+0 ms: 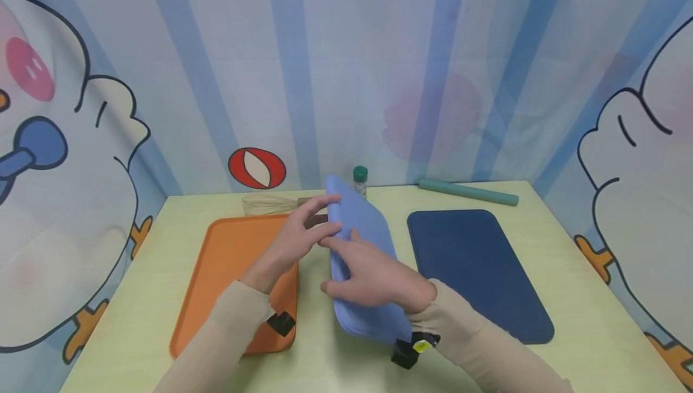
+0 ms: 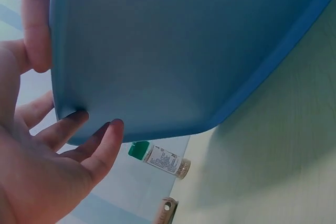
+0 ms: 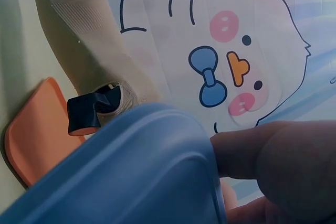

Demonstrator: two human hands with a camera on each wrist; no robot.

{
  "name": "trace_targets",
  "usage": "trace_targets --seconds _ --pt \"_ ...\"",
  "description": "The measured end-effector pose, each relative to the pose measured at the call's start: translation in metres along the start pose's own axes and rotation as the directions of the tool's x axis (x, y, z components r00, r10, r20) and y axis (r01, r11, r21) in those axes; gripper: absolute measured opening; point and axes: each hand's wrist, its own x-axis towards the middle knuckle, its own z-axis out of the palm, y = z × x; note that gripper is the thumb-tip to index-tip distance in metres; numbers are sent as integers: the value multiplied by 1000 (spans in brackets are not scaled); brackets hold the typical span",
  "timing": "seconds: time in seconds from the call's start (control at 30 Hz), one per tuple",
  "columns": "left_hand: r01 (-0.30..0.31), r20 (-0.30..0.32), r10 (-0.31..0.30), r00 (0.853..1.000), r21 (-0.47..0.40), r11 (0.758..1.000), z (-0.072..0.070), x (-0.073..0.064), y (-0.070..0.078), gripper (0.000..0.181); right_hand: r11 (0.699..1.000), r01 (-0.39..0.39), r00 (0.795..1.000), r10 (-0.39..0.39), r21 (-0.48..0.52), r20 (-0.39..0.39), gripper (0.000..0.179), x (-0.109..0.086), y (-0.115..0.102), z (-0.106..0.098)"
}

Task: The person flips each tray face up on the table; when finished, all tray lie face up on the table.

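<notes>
A light blue tray [image 1: 363, 218] is tipped up on its side above the middle of the table. My left hand [image 1: 289, 236] grips its left-hand edge from the far side, with fingertips on the rimmed face [image 2: 147, 51] in the left wrist view. Lower on that edge, my right hand [image 1: 373, 269] holds the tray across its other face, thumb and fingers reaching the rim. In the right wrist view the tray's rounded corner [image 3: 157, 145] is close to the right-hand fingers. Part of the left hand's grip is hidden behind the tray in the head view.
An orange tray [image 1: 238, 272] lies at left and a dark blue tray [image 1: 476, 266] at right. Along the back are a whisk [image 1: 267, 203], a green-capped spice jar [image 1: 360, 177] and a green rolling pin [image 1: 468, 192]. A printed curtain [image 1: 352, 68] closes off the back.
</notes>
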Motion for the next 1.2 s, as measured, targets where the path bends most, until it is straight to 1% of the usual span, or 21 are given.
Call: trace_targets --seconds 0.13,0.23,0.37,0.6,0.97,1.2 --pt "-29 -6 29 1000 -18 999 0 0 1 55 1000 -3 1000 3 0 1 72 -1 -2 -2" --pt "-40 -6 39 999 -34 999 -1 2 0 54 1000 -10 1000 10 0 5 72 -2 -4 -4" --pt "-41 1 41 999 -54 998 -1 4 1 53 1000 -5 1000 5 6 4 71 -4 -4 -7" --pt "-44 -2 44 999 -52 998 1 7 6 55 1000 -10 1000 10 5 -1 73 -5 -4 -12" --pt "-34 -28 31 999 -111 993 2 12 14 53 999 43 999 -43 18 -8 76 -7 -4 -17" --pt "-44 -43 39 998 -110 993 3 14 19 53 998 55 998 -55 20 -16 74 -10 -4 -20"
